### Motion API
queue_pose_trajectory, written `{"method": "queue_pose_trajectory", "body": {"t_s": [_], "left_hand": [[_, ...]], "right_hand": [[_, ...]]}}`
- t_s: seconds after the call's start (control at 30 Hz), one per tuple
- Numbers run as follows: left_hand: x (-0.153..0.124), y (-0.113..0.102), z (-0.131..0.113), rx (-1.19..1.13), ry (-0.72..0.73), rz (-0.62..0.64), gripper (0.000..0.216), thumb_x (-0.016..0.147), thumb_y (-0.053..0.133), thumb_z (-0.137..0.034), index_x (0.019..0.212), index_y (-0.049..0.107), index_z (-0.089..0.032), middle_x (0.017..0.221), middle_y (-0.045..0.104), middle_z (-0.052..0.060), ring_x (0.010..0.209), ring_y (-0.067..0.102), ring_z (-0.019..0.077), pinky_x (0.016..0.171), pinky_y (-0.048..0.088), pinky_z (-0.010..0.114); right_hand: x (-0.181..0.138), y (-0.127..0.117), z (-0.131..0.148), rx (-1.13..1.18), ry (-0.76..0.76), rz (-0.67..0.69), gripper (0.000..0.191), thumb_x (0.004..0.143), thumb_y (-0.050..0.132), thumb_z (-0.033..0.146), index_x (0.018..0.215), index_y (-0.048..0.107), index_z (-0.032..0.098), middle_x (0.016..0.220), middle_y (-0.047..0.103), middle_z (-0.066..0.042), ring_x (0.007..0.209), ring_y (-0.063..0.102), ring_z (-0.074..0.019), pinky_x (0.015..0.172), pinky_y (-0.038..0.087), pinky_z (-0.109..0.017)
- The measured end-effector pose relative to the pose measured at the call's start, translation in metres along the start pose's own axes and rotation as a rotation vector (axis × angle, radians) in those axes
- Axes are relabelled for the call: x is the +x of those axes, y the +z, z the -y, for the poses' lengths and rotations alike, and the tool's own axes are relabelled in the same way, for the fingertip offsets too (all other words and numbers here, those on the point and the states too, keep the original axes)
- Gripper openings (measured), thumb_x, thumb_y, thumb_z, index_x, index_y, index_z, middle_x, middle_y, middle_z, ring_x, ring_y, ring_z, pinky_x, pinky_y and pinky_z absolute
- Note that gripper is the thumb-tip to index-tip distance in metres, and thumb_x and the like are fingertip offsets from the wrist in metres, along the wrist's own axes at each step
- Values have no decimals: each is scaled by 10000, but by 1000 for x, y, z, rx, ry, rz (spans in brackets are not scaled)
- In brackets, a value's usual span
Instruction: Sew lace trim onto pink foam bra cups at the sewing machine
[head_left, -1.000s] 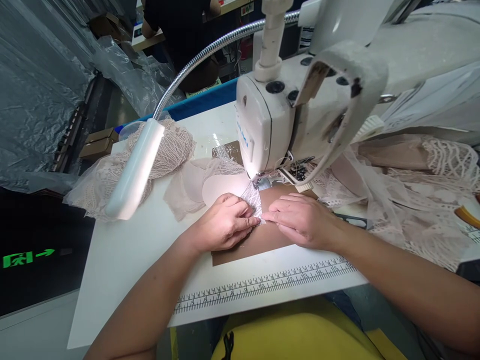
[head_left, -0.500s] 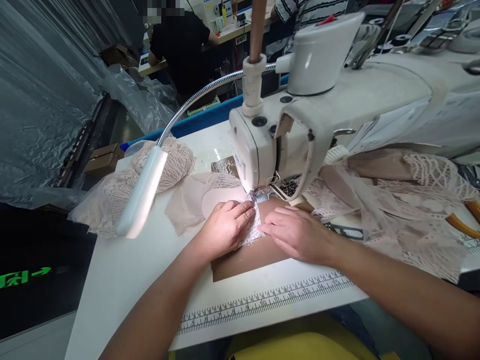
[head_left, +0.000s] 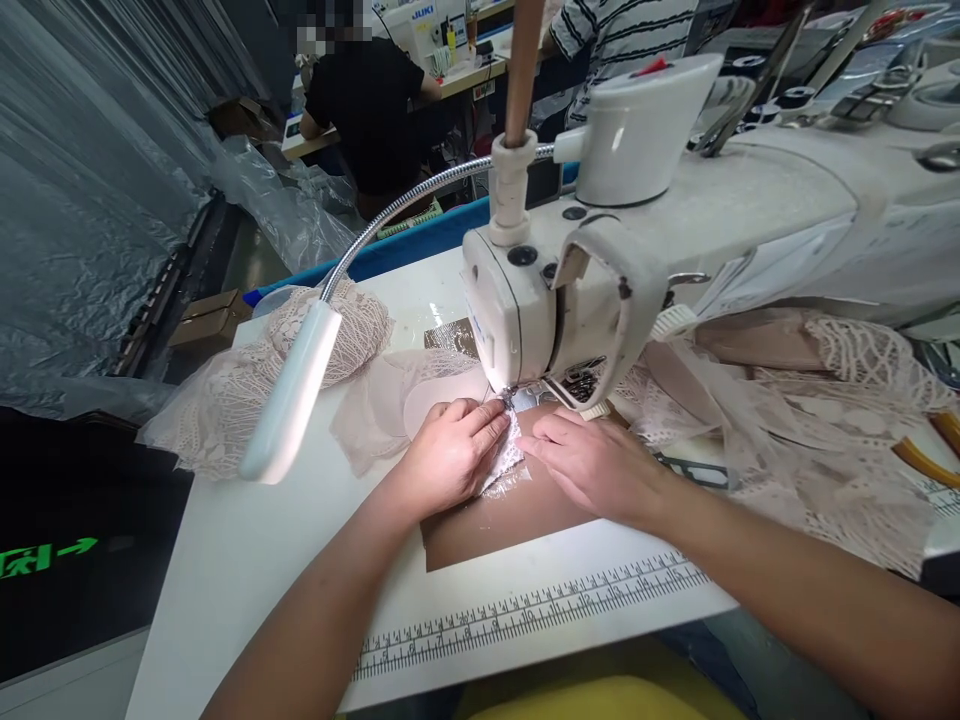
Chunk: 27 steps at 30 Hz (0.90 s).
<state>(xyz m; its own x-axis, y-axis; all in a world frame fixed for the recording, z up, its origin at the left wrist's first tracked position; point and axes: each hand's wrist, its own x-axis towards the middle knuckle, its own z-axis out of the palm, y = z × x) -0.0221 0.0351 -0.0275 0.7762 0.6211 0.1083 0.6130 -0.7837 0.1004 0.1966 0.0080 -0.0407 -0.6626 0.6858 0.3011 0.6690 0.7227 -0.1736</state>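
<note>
A small piece of pale lace fabric [head_left: 509, 452] lies under the needle area of a white sewing machine [head_left: 517, 300]. My left hand [head_left: 456, 450] is closed on its left side, fingers bent and pressed together close to the presser foot. At the lace's right edge my right hand [head_left: 592, 462] pinches with thumb and forefinger, the other fingers curled. A smooth beige cup piece [head_left: 442, 392] lies just beyond my left hand, joined to sheer mesh. Under both hands is a brown sheet [head_left: 495, 535] on the table. The needle tip is hidden.
Bundled lace [head_left: 330, 325] sits at the left behind a lamp [head_left: 289, 400] on a bendable neck. More lace garments [head_left: 810, 420] lie at the right, near orange-handled scissors [head_left: 926, 460]. A printed ruler [head_left: 525, 615] runs along the front edge. Two people sit beyond the table.
The lace has moved slightly forward toward the needle, showing less of it near me. Both hands stay in nearly the same place. The view has shifted slightly.
</note>
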Motion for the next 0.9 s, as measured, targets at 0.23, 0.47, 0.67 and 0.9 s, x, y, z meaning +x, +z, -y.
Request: {"method": "queue_pose_trajectory", "body": {"t_s": [0.23,0.47,0.67,0.9], "left_hand": [[-2,2,7,2,45,1,368,925,417,-201,1272,535,-173,1355,527,87,1123,476,256,892,415,414],[-4,4,7,-8,59,-12,369,919,427,-188,1271,538,-184,1337,543,90,1123,485,251,907,409,420],[-4,4,6,-4,57,-27,370,915,432,-173,1270,537,-188,1331,548,98,1128,493,254,898,412,417],[-3,2,5,10,50,-6,376,923,409,-161,1277,533,-184,1338,544,91,1107,501,244,885,403,393]], "right_hand": [[9,-2,3,-90,83,-62,289,814,459,71,981,678,158,759,602,-34,580,391,-134,549,248,-283],[7,-2,-3,-14,116,-56,303,830,442,100,1008,677,169,828,641,-38,601,427,-129,556,294,-266],[4,-1,-3,-8,40,-63,312,861,401,105,975,684,169,771,585,-45,606,404,-137,555,262,-283],[4,-1,-3,-7,38,-47,292,854,412,85,956,677,152,745,557,-33,590,367,-133,556,231,-289]]}}
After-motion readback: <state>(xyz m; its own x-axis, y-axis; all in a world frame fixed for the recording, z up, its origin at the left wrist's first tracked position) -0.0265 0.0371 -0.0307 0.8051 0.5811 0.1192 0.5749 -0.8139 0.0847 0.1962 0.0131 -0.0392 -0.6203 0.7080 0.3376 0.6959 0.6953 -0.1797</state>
